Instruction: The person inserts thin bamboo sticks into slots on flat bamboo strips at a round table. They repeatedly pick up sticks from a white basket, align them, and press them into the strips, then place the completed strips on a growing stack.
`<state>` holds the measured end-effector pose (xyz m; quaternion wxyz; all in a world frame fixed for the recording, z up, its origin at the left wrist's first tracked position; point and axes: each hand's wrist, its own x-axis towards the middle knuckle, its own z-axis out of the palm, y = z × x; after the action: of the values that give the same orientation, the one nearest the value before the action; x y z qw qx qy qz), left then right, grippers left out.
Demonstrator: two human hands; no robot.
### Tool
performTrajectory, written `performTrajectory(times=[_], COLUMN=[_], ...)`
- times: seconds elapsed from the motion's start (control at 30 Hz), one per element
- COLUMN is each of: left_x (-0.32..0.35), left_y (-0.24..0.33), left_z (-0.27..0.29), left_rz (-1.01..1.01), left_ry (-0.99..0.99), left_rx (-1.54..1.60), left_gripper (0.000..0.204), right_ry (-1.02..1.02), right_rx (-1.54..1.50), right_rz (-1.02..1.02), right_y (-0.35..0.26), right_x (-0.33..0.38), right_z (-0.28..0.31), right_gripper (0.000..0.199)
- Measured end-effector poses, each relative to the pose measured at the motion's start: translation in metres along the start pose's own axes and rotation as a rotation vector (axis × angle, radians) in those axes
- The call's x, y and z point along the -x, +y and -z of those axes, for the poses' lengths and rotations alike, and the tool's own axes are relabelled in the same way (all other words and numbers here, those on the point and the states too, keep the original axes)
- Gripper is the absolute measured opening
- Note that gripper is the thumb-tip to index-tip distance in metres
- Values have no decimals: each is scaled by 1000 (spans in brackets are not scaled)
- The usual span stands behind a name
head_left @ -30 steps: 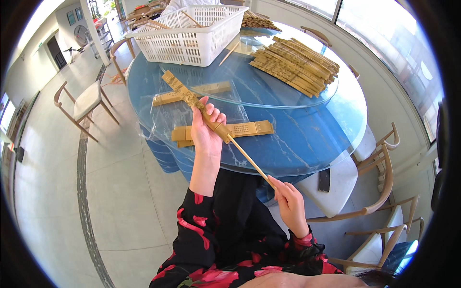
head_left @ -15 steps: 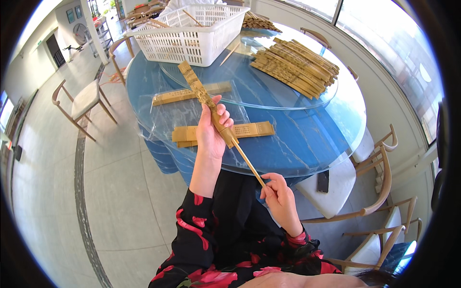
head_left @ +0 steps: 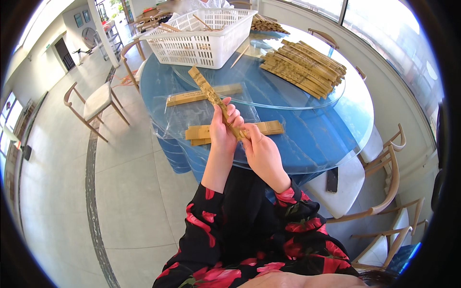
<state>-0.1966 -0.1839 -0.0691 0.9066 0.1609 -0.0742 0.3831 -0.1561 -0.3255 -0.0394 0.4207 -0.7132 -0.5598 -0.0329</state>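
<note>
So the long tan paper sleeve [head_left: 204,84] with the dark mottled print is up in the air, tilted over the near side of the glass-topped table [head_left: 297,144]. Left hand [head_left: 224,132] has its fingers curled shut around the sleeve's middle; right hand [head_left: 262,153] is closed in a pinch at its lower end, right beside the left. Can't tell what else is in that pinch, the fingers cover it.

Behind the hands there's a stack of tan sleeves [head_left: 198,131], and farther back one more tan sleeve [head_left: 185,98] on clear plastic wrap [head_left: 178,113]. Both have tiny dark marks, too small to read. Big pile of patterned sleeves [head_left: 305,69] off to the right, white slotted basket [head_left: 187,53] at the back with thin sticks [head_left: 203,22] in it.
</note>
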Motion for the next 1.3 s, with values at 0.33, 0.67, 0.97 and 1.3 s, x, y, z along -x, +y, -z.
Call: performTrajectory(times=[0.33,0.67,0.97,1.3], left_x=[4,-1,-3,4], left_y=[5,12,9,4], left_z=[-2,6,5,-4], left_rz=[14,82,99,100], left_ry=[25,5,-32,-72], left_rx=[205,278,228,-60], left_gripper=[35,37,34,33], right_ry=[-288,-352,-107,106], right_rx=[-384,-388,-230,-177], right_rz=[114,203,54,-115], right_y=[34,31,23,15], right_x=[15,15,20,0], right_z=[53,55,38,8], right_gripper=[12,31,31,30])
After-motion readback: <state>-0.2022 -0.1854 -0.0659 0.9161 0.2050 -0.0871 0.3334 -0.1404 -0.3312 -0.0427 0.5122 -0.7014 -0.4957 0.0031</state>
